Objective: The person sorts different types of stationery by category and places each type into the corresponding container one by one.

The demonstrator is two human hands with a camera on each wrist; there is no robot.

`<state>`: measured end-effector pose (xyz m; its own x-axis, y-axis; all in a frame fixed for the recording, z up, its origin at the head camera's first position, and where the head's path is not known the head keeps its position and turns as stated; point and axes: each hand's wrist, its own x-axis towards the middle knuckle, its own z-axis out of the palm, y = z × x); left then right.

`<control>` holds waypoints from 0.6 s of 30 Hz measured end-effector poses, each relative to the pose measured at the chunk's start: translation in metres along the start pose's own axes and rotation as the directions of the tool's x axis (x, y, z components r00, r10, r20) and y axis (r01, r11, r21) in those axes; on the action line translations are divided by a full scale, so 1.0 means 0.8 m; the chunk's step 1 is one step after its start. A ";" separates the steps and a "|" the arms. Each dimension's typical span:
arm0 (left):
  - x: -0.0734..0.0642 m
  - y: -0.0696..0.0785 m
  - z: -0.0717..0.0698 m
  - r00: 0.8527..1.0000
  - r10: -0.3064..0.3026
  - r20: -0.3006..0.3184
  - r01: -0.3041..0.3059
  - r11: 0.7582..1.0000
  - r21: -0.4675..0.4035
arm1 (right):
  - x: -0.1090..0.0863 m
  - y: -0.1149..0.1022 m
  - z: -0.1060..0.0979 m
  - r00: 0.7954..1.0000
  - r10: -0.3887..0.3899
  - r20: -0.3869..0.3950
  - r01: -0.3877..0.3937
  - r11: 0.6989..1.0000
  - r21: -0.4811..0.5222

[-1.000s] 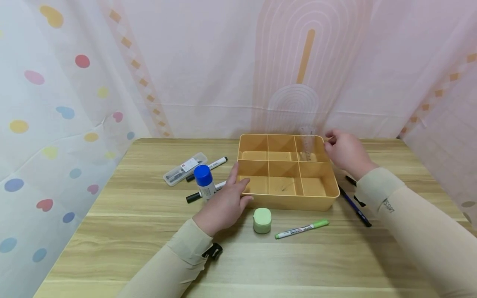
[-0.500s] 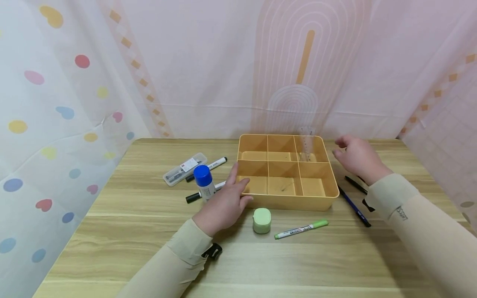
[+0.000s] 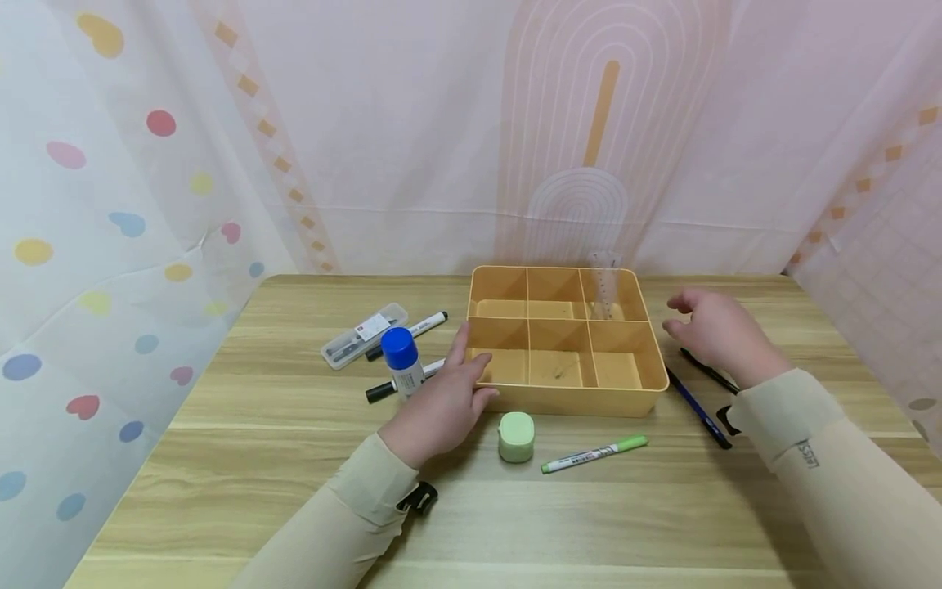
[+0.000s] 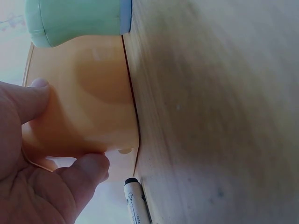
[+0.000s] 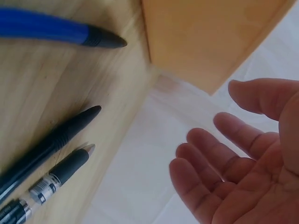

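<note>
A yellow-orange desk organizer box point(image 3: 567, 401) with several compartments stands on the table. My left hand point(image 3: 439, 409) grips its near left corner, thumb against the front wall and other fingers along the left side; the left wrist view shows the fingertips point(image 4: 96, 165) around that corner. A clear ruler point(image 3: 606, 282) leans upright in the back right compartment. To the right of the box, my right hand point(image 3: 724, 331) hovers with loosely bent fingers and holds nothing. Below it lie a blue pen point(image 3: 699, 407), a black pen point(image 5: 51, 142) and a clear-barreled pen point(image 5: 44, 189).
In front of the box are a light green rounded container point(image 3: 517, 438) and a green-capped marker point(image 3: 594, 454). Left of it stand a blue-capped bottle point(image 3: 401, 360), two black-capped markers point(image 3: 381, 391) and a clear case point(image 3: 364, 335). A patterned curtain point(image 3: 412, 147) hangs behind the table.
My right hand has moved away from the box's back right corner, rightward and toward me, over the pens. The left hand has stayed on the box.
</note>
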<state>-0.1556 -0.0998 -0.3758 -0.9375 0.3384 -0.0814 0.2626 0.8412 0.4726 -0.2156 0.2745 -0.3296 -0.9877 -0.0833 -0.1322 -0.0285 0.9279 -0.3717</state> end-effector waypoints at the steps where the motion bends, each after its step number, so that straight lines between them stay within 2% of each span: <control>1: 0.000 0.000 0.000 1.000 0.000 0.000 0.000 1.000 0.000 | -0.001 0.000 0.001 1.000 -0.001 0.000 0.001 1.000 -0.002; 7: 0.000 0.000 0.000 1.000 -0.008 0.003 0.008 1.000 0.008 | -0.010 0.003 0.009 1.000 -0.010 -0.008 0.010 1.000 -0.001; 18: -0.002 0.001 -0.001 1.000 0.000 0.001 0.000 1.000 0.006 | -0.029 0.000 0.020 0.999 0.012 0.035 -0.012 1.000 0.018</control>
<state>-0.1546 -0.1002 -0.3745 -0.9374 0.3385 -0.0822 0.2638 0.8438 0.4673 -0.1905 0.2706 -0.3413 -0.9821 -0.0852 -0.1682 -0.0138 0.9222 -0.3864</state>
